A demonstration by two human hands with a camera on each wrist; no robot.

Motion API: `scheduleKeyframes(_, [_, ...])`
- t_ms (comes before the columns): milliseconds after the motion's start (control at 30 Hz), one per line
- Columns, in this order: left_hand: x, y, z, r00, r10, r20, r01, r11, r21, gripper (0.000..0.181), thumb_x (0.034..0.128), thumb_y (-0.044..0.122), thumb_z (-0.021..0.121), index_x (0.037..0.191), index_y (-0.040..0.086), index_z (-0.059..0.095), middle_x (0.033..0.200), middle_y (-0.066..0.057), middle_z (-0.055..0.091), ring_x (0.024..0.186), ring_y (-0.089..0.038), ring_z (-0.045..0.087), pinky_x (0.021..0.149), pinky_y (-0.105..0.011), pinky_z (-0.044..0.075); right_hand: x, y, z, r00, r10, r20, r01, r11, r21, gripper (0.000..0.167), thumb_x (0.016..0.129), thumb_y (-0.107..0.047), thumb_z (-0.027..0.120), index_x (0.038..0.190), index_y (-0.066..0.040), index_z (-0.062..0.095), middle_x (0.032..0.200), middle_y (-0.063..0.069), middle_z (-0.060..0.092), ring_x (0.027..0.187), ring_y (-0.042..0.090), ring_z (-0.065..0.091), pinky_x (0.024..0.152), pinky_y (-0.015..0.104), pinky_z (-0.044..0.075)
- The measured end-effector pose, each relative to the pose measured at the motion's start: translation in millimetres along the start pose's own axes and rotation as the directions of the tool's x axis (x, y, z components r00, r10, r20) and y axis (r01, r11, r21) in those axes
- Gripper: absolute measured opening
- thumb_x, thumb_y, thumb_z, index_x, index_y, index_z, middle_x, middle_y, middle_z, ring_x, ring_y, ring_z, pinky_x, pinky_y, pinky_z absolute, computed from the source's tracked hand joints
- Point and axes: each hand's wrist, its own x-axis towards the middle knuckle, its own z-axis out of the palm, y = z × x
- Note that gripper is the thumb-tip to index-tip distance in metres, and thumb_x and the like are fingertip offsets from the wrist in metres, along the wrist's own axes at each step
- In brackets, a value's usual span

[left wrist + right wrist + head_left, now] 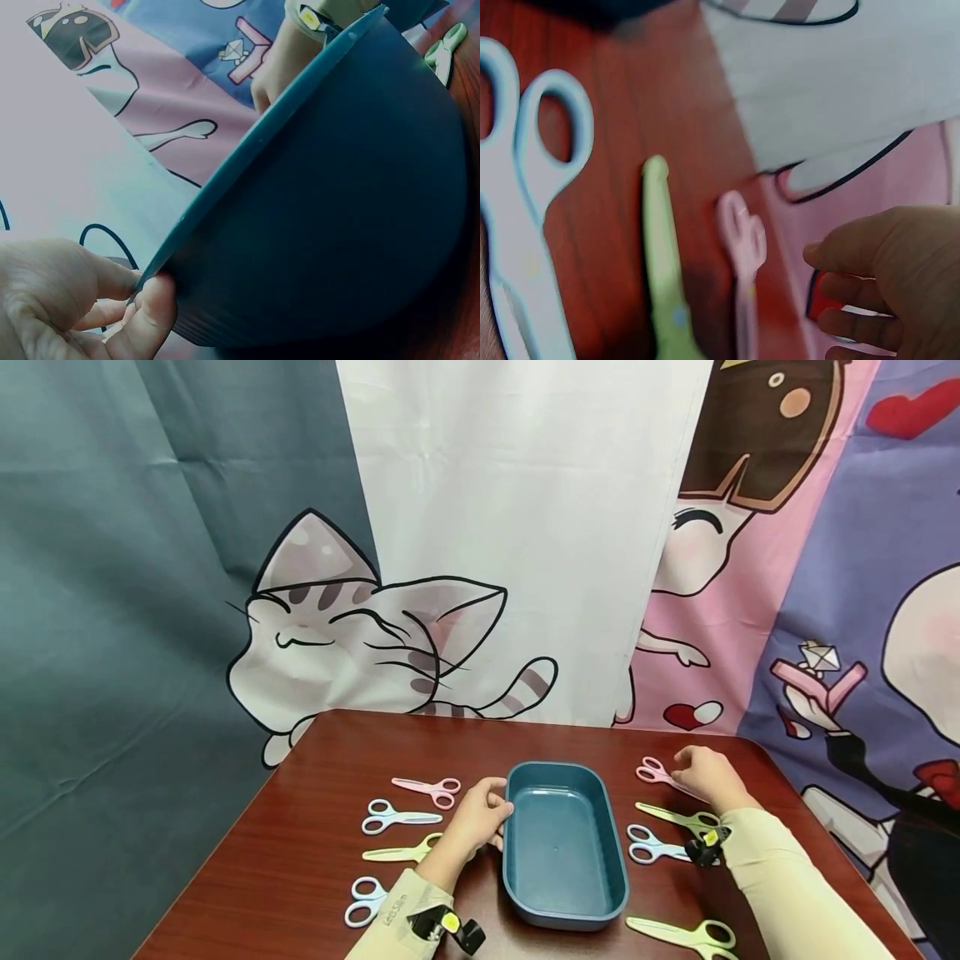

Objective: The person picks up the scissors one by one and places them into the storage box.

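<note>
A dark teal rectangular plastic bin [558, 847] stands on the table. My left hand [476, 814] pinches its left rim between thumb and fingers; in the left wrist view the bin's outer wall [322, 202] fills much of the picture. My right hand [711, 774] hovers beside pink scissors [655, 772] at the back right, fingers loosely bent and holding nothing. In the right wrist view a gap shows between that hand [900, 285] and the pink scissors [742, 244]. Nearer along the right side lie green scissors [667, 815], blue scissors [651, 845] and another green pair [675, 933].
Left of the bin lie pink scissors [429, 789], blue scissors [397, 817], green scissors [397, 854] and another blue pair [366, 900], partly hidden by my left forearm. A printed cloth backdrop [525, 527] hangs behind the reddish-brown table [262, 860].
</note>
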Motion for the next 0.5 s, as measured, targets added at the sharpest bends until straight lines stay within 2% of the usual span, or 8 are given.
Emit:
scheduleKeyframes(133, [-0.4, 1.2, -1.1, 1.000, 0.000, -0.004, 0.000, 1.000, -0.001, 0.043, 0.0965, -0.003, 0.061, 0.138, -0.003, 0.049, 0.085, -0.009, 0.057, 0.051, -0.016, 0.052, 0.038, -0.026, 0.049, 1.8, 6.9, 7.4, 0.999, 0.000, 0.041, 0.000, 1.000, -0.005, 0.032, 0.081, -0.012, 0.073, 0.105, 0.009, 0.068, 0.100, 0.027, 0.069, 0.090, 0.042, 0.064, 0.083, 0.059, 0.051])
scheduleKeyframes(300, [-0.2, 2.2, -1.8, 1.000, 0.001, -0.006, -0.001, 1.000, 0.002, 0.044, 0.0966, -0.003, 0.061, 0.139, -0.002, 0.049, 0.084, -0.009, 0.058, 0.051, -0.015, 0.052, 0.038, -0.026, 0.049, 2.8, 7.9, 16.2, 0.998, 0.013, 0.054, -0.012, 1.000, -0.011, 0.030, 0.081, -0.011, 0.069, 0.104, 0.009, 0.069, 0.099, 0.026, 0.069, 0.087, 0.038, 0.063, 0.082, 0.056, 0.052])
scheduleKeyframes(500, [-1.6, 1.0, -0.6, 1.000, -0.003, 0.007, 0.003, 1.000, -0.001, 0.045, 0.0971, -0.003, 0.060, 0.140, -0.003, 0.048, 0.086, -0.012, 0.059, 0.052, -0.015, 0.052, 0.038, -0.027, 0.050, 4.0, 12.8, 30.2, 0.998, 0.001, 0.060, 0.002, 0.998, -0.055, 0.025, 0.075, 0.000, 0.064, 0.098, 0.004, 0.071, 0.093, 0.019, 0.069, 0.082, 0.032, 0.061, 0.076, 0.051, 0.052])
